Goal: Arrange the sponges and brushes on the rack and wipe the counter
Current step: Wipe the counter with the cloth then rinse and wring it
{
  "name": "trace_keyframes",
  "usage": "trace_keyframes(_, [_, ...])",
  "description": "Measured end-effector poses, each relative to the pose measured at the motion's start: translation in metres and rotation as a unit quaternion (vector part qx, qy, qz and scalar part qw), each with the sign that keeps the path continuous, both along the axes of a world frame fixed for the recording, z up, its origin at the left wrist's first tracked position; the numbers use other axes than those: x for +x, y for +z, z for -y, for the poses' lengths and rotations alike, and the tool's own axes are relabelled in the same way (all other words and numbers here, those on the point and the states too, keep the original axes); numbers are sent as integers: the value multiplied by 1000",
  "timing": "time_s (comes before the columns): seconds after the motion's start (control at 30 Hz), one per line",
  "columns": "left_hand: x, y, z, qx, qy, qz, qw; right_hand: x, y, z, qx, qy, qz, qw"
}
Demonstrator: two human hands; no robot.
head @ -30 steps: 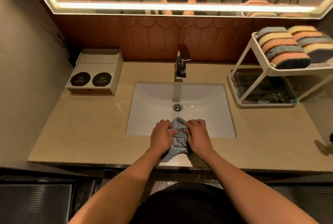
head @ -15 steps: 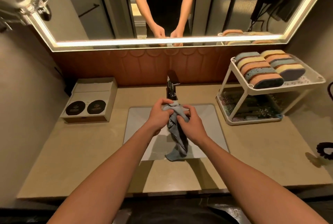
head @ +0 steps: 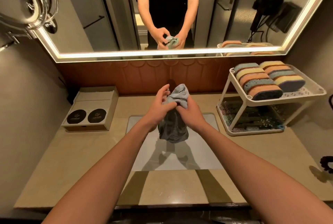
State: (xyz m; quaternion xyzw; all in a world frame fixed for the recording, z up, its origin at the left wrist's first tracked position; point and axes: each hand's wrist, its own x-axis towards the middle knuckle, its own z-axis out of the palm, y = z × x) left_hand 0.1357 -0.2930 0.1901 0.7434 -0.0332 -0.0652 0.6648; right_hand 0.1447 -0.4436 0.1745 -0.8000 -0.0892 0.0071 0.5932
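Both left hand (head: 158, 108) and right hand (head: 191, 114) clutch a crumpled grey-blue cloth (head: 180, 94); striped foam sponges (head: 259, 81) sit racked; wiping the beige table (head: 81, 160) seemingly remains.

One head-worn wide-angle camera looks forward and down, close over the counter (head: 72, 160) toward the mirror (head: 108, 16).

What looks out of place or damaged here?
Nothing stands out. The multicoloured rectangular sponges sit in two tidy rows on top of the white plastic two-tier rack. The left hand and right hand hold the crumpled grey-blue cloth above the white sink. No spill shows on the beige stone counter.
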Motion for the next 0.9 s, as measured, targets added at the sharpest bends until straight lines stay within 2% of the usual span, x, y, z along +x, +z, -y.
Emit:
trace_keyframes(0.07, [-5, -16, -6, -21, 2, -80, 997, 4, -1, 0, 49, -30, -23, 998])
trace_keyframes(0.17, [-17, -44, -5, 43, -38, -145, 988, 13, -1, -1, 128, -78, -72, 986])
trace_keyframes(0.23, [-22, -59, 3, 53, -39, -141, 988, 15, -1, -5, 211, -105, -115, 965])
trace_keyframes(0.37, [-19, -72, 26, 34, -8, -77, 996, 21, -5, -11, 374, -112, -187, 902])
trace_keyframes(0.47, [-14, -73, 30, 79, 24, -76, 994, 23, -7, -9, 421, -149, -225, 866])
trace_keyframes(0.6, [-5, -71, 16, 84, 93, -139, 982, 30, -3, 10, 469, -209, -210, 832])
trace_keyframes(0.7, [3, -64, 4, 59, 122, -135, 982, 22, -8, 30, 397, -223, -196, 869])
trace_keyframes(0.8, [12, -51, 2, 54, 141, -110, 982, 3, -32, 43, 210, -226, -257, 916])
trace_keyframes(0.87, [15, -42, 5, 55, 135, -94, 985, -6, -47, 44, 54, -220, -321, 920])
trace_keyframes(0.9, [16, -39, 6, 53, 132, -84, 986, -7, -51, 43, -7, -222, -318, 922])
